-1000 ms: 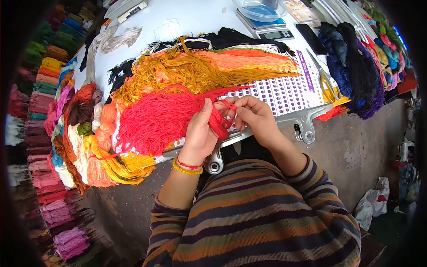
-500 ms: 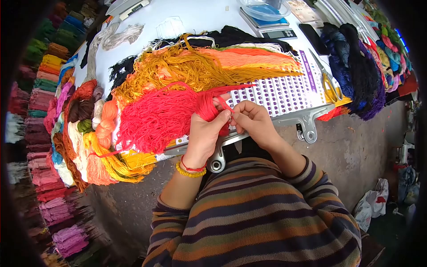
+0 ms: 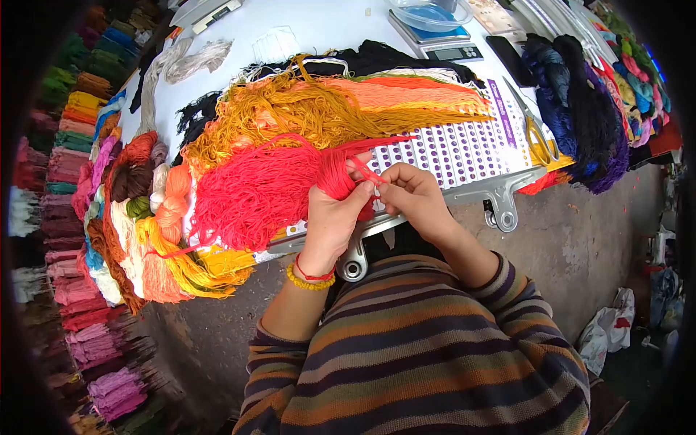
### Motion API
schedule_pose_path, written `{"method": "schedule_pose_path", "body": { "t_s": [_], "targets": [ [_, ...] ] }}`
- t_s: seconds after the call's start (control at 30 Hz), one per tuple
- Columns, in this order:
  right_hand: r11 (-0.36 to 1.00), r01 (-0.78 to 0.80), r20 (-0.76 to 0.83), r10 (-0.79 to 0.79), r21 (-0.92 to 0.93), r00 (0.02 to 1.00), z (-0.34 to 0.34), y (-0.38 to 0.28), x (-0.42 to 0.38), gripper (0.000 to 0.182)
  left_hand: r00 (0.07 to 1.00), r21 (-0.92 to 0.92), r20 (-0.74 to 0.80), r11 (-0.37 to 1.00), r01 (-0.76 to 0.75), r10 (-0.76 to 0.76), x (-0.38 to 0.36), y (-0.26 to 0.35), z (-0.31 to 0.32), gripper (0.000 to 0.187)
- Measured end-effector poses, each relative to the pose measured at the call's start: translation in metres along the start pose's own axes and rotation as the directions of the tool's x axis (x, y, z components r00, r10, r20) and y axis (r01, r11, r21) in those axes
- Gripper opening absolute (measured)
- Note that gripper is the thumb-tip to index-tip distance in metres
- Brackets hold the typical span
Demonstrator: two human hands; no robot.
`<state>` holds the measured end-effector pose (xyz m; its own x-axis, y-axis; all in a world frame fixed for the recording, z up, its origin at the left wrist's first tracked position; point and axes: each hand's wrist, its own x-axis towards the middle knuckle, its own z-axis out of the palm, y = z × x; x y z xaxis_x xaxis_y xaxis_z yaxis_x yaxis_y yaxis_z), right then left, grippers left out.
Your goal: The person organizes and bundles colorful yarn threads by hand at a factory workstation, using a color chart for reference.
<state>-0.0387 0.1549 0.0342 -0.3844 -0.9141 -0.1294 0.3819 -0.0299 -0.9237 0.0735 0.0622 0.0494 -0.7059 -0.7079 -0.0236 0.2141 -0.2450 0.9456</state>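
Note:
My left hand [image 3: 335, 212] is wrapped round a bundle of red embroidery thread [image 3: 334, 174], its thumb pointing to the right. Close beside it, my right hand [image 3: 411, 192] pinches a few red strands drawn off the bundle between thumb and fingers. More loose red thread [image 3: 250, 190] lies in a heap on the left, running into the bundle. Under and behind the hands is a white card with rows of purple-ringed holes [image 3: 453, 154]. Metal clips [image 3: 499, 203] sit along the front edge. Mustard thread [image 3: 290, 109] and orange thread [image 3: 406, 94] lie across the card's upper part.
Scissors with yellow handles [image 3: 538, 138] lie right of the card, near a black phone [image 3: 510, 61]. A digital scale [image 3: 453, 53] bearing a clear plastic tub [image 3: 433, 14] stands at the back. Dark blue and black skeins [image 3: 573, 101] hang at right; multicoloured skeins [image 3: 170, 203] lie at left.
Both hands keep nearly the same place and grip. The red strands between them are drawn slightly straighter, and the view has shifted a little.

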Motion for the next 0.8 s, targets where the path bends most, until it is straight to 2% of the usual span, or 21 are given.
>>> {"method": "schedule_pose_path", "body": {
  "t_s": [0.13, 0.23, 0.33, 0.4, 0.43, 0.47, 0.5, 0.53, 0.57, 0.6, 0.63, 0.67, 0.7, 0.77, 0.8],
  "targets": [
    [0.996, 0.004, -0.024, -0.002, 0.088, 1.0, 0.0, 0.001, 0.0, 0.006, 1.0, -0.016, 0.004, 1.0, 0.021, -0.021, 0.0, -0.002, -0.001, 0.027],
    [0.994, 0.01, -0.04, -0.006, 0.113, 0.999, 0.0, 0.004, 0.0, 0.006, 1.0, -0.014, 0.002, 1.0, -0.018, 0.018, 0.0, -0.002, 0.001, 0.027],
    [0.991, 0.027, -0.092, -0.015, 0.132, 0.996, 0.001, 0.005, 0.002, 0.002, 0.997, -0.034, -0.069, 0.998, 0.044, -0.046, 0.002, 0.004, 0.003, 0.027],
    [0.994, 0.036, -0.067, -0.029, 0.102, 0.997, -0.002, 0.005, 0.003, 0.002, 0.992, -0.267, 0.066, 0.956, 0.124, -0.11, 0.002, 0.005, -0.006, 0.03],
    [0.996, 0.046, -0.041, -0.043, 0.072, 0.998, -0.003, 0.004, 0.004, 0.002, 0.982, -0.335, 0.066, 0.923, 0.188, -0.176, 0.003, 0.007, -0.005, 0.035],
    [0.996, 0.045, -0.041, -0.042, 0.072, 0.998, -0.004, 0.002, 0.004, 0.002, 0.982, -0.336, 0.066, 0.923, 0.188, -0.177, 0.003, 0.008, -0.006, 0.035],
    [0.98, 0.13, -0.029, -0.136, -0.153, 0.99, -0.004, -0.002, 0.004, 0.003, 0.974, -0.354, 0.114, 0.908, 0.224, -0.195, 0.003, 0.008, -0.008, 0.039],
    [0.907, 0.209, 0.004, -0.223, -0.366, 0.975, -0.004, -0.005, 0.003, 0.005, 0.964, -0.37, 0.162, 0.892, 0.259, -0.213, 0.003, 0.009, -0.01, 0.042],
    [0.907, 0.208, 0.005, -0.221, -0.366, 0.975, -0.007, -0.009, 0.004, 0.005, 0.964, -0.37, 0.161, 0.892, 0.259, -0.213, 0.002, 0.011, -0.012, 0.042],
    [0.736, 0.328, 0.063, -0.363, -0.593, 0.93, -0.012, -0.013, 0.007, 0.008, 0.953, -0.351, 0.182, 0.889, 0.293, -0.242, 0.002, 0.013, -0.013, 0.038],
    [0.494, 0.412, 0.157, -0.477, -0.766, 0.865, -0.017, -0.018, 0.01, 0.01, 0.942, -0.331, 0.201, 0.886, 0.325, -0.27, 0.002, 0.015, -0.014, 0.034],
    [0.47, 0.387, 0.142, -0.475, -0.793, 0.868, -0.019, -0.023, 0.011, 0.013, 0.942, -0.298, 0.184, 0.897, 0.326, -0.281, 0.001, 0.012, -0.017, 0.025],
    [0.47, 0.389, 0.145, -0.475, -0.793, 0.868, -0.019, -0.027, 0.014, 0.013, 0.943, -0.299, 0.182, 0.898, 0.323, -0.279, 0.002, 0.007, -0.024, 0.025],
    [0.539, 0.381, 0.073, -0.505, -0.751, 0.86, -0.016, -0.032, 0.019, 0.013, 0.844, -0.257, 0.37, 0.83, 0.495, -0.389, 0.006, -0.001, -0.035, 0.018],
    [0.699, 0.451, 0.047, -0.515, -0.556, 0.856, -0.009, -0.028, 0.023, 0.007, 0.82, -0.282, 0.406, 0.798, 0.532, -0.403, 0.006, -0.006, -0.036, 0.015]
  ]
}}
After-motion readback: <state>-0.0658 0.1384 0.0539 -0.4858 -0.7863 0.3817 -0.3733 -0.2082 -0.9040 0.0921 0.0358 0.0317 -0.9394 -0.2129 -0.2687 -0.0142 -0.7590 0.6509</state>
